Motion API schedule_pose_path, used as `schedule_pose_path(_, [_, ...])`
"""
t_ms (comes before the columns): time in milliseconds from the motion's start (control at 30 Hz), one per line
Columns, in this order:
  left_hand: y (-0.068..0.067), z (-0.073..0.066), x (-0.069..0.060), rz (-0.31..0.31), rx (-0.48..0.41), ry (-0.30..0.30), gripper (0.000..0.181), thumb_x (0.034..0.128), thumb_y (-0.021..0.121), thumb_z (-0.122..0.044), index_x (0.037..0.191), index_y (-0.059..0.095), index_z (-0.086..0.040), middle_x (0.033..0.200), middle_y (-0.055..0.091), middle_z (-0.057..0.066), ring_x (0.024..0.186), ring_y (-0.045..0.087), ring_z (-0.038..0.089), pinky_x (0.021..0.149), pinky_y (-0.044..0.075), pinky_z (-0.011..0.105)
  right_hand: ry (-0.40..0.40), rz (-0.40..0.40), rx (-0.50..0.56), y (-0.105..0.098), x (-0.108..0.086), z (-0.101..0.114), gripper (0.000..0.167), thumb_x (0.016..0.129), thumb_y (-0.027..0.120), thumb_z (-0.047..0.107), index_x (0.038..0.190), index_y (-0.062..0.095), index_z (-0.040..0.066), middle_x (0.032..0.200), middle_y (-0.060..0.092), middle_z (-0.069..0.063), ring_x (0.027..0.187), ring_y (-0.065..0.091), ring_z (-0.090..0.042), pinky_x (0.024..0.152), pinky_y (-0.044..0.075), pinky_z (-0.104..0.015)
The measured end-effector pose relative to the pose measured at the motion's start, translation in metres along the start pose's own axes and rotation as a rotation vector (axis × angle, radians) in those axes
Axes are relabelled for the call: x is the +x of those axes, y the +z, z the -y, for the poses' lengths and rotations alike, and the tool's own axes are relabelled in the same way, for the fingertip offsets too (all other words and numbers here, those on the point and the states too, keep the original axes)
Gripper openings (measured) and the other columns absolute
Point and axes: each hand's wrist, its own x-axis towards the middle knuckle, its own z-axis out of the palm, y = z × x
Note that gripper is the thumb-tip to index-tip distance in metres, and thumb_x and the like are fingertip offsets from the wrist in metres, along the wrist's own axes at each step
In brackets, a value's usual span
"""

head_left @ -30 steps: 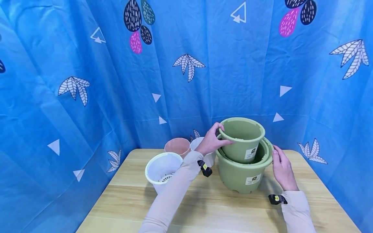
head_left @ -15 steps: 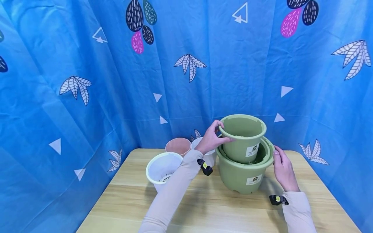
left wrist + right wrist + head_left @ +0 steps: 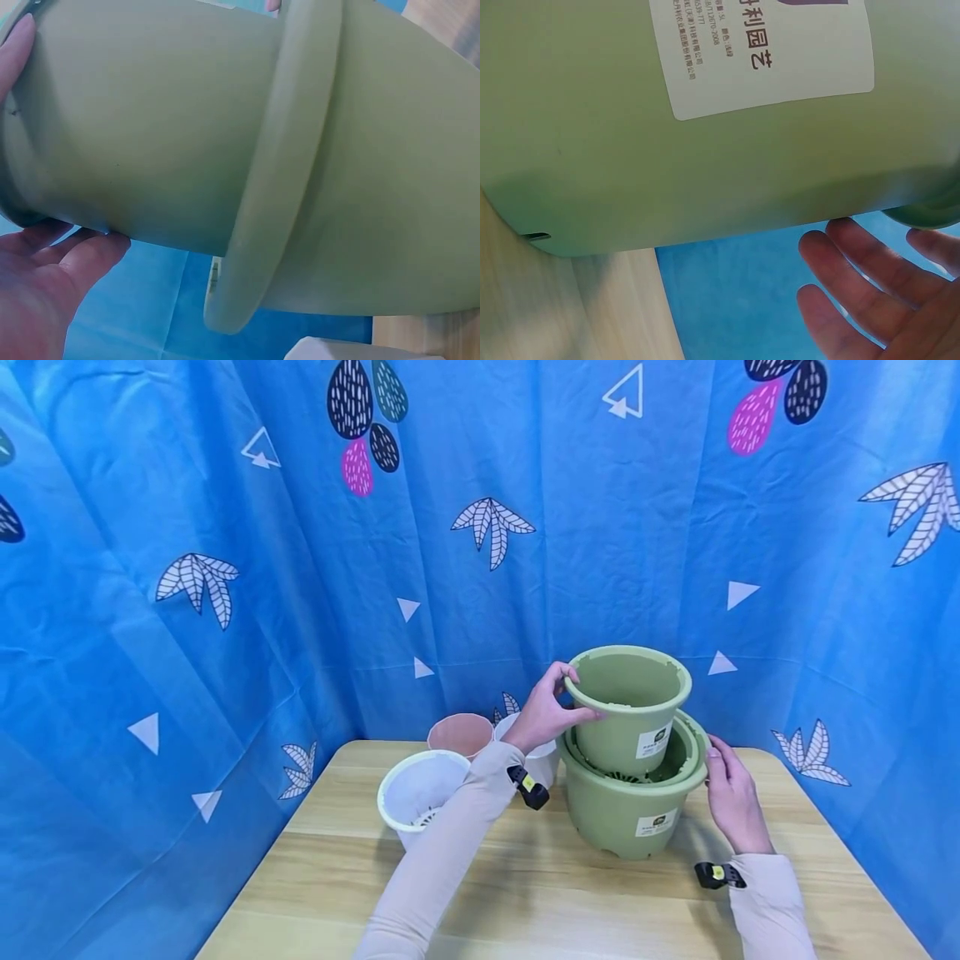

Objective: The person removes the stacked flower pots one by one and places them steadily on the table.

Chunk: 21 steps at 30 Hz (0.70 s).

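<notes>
A small green flowerpot (image 3: 626, 727) is held raised and slightly tilted by my left hand (image 3: 546, 714), its fingers and thumb gripping the rim on the left side. Its base hangs inside a large green flowerpot (image 3: 622, 814), where another green rim shows nested. The large pot stands upright on the table and bears a white label. My right hand (image 3: 733, 797) holds that pot's rim at the right. In the right wrist view, the fingers (image 3: 862, 292) of this hand lie below the rim by the wall. The left wrist view shows the small pot's wall (image 3: 150, 127) close up.
A white flowerpot (image 3: 397, 777) with a slotted base stands left of my left forearm. Behind it are a pinkish-brown pot (image 3: 459, 735) and another white pot (image 3: 543, 766), partly hidden by my left hand. Blue patterned curtains surround the wooden table (image 3: 322, 868).
My left hand has raised the small green flowerpot a little, so more of the space inside the large pot shows. The right hand stays at the large pot's rim.
</notes>
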Motion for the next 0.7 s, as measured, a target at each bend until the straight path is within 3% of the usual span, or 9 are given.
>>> schedule_pose_path(133, [-0.001, -0.001, 0.0, -0.011, -0.002, 0.013, 0.052, 0.0794, 0.089, -0.014, 0.111, 0.047, -0.013, 0.13, 0.055, 0.013, 0.111, 0.056, 0.012, 0.105, 0.05, 0.055, -0.002, -0.012, -0.013, -0.001, 0.0, -0.001, 0.055, 0.113, 0.027, 0.04, 0.156, 0.042, 0.009, 0.139, 0.059, -0.027, 0.092, 0.042, 0.017, 0.081, 0.044, -0.026])
schedule_pose_path(367, [-0.004, -0.004, 0.0, -0.021, 0.016, 0.01, 0.052, 0.0799, 0.09, -0.015, 0.111, 0.048, -0.013, 0.132, 0.054, 0.014, 0.112, 0.055, 0.012, 0.103, 0.051, 0.045, -0.009, -0.013, 0.004, -0.002, 0.0, -0.001, 0.055, 0.113, 0.028, 0.039, 0.156, 0.043, 0.009, 0.138, 0.059, -0.027, 0.088, 0.043, 0.019, 0.076, 0.043, -0.017])
schedule_pose_path(700, [-0.007, -0.015, -0.001, -0.037, -0.029, 0.018, 0.051, 0.0814, 0.088, -0.011, 0.112, 0.047, -0.011, 0.132, 0.054, 0.016, 0.114, 0.054, 0.015, 0.109, 0.047, 0.059, 0.002, 0.007, 0.033, -0.004, -0.001, 0.0, 0.056, 0.113, 0.027, 0.039, 0.156, 0.041, 0.005, 0.147, 0.053, -0.031, 0.088, 0.042, 0.024, 0.074, 0.041, -0.005])
